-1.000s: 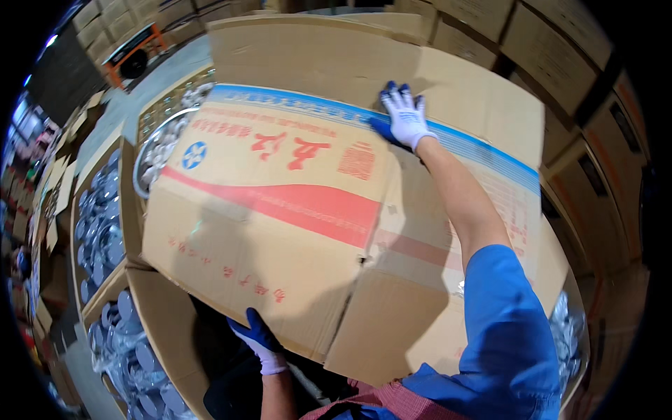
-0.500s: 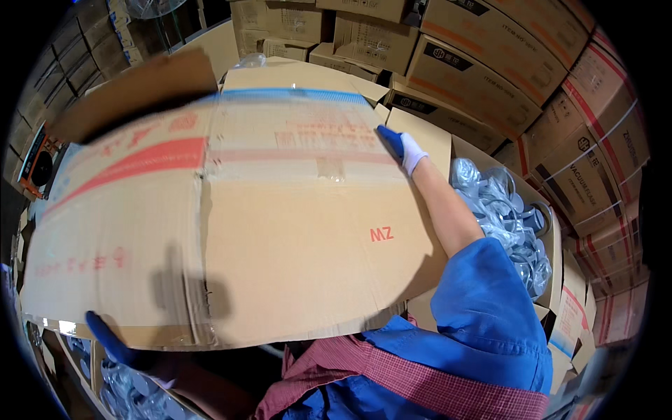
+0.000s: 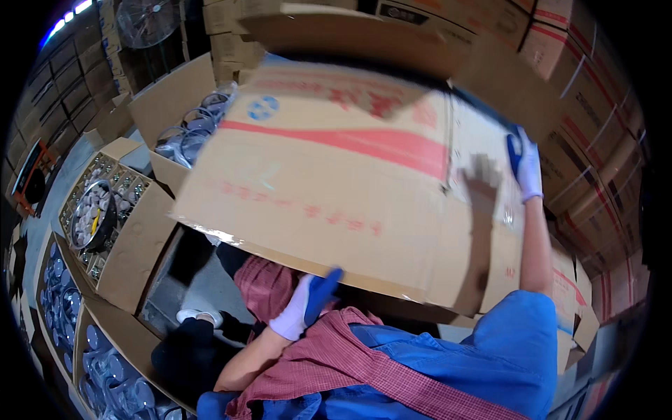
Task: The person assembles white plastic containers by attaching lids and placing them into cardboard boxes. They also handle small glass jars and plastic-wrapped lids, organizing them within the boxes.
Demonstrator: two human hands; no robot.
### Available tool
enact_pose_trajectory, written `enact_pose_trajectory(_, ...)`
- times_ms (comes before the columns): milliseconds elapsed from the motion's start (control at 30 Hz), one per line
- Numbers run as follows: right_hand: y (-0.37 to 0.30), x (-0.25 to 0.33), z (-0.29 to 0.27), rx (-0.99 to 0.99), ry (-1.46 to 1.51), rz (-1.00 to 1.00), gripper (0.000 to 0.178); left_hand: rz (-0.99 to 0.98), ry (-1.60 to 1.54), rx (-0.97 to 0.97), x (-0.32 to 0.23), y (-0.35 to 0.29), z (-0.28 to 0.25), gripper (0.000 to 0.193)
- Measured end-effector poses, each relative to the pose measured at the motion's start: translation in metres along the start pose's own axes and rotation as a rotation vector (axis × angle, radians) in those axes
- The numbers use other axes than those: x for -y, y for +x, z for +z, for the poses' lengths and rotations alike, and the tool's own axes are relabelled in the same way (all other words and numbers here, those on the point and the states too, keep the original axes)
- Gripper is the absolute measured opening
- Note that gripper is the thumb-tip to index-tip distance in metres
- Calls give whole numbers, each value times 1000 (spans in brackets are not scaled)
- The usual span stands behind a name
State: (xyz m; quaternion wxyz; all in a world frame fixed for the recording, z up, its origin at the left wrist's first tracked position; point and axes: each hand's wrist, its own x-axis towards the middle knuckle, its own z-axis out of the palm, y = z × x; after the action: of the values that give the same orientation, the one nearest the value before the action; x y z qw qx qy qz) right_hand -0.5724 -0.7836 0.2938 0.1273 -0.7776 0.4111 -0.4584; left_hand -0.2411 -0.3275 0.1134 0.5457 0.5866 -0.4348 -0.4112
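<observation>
Head view: one large flattened cardboard box (image 3: 336, 189), red-striped, held tilted at chest height above open cartons of metal lids (image 3: 105, 217). Left hand (image 3: 308, 304), gloved, fingers clamped on its lower edge; right hand (image 3: 526, 166), gloved, fingers curled over its far right edge.

Your view: dim warehouse light, warm brownish cast. Blue-white strip lights (image 3: 61, 22) glare at upper left rim. Strong fisheye bend; black vignette rings frame. Big cardboard box (image 3: 336, 189) mid-frame smeared by motion blur, its red print unreadable. Your right hand (image 3: 526, 166) throws soft grey shadow on box face. Deep shadow under box, around your left hand (image 3: 308, 304). Far stacked cartons (image 3: 595, 105) soft, darkening toward rim.
</observation>
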Motion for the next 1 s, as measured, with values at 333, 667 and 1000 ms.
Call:
enact_pose_trajectory(333,-84,-133,112,503,-475,113,35,53,131,-537,52,-160,-154,33)
enact_pose_trajectory(667,-67,-297,72,516,-1019,453,70,-223,-558,-1053,121,-142,-213,30)
enact_pose_trajectory(1000,-185,278,532,930,-109,-779,87,-792,175,-119,351,-71,-95,31)
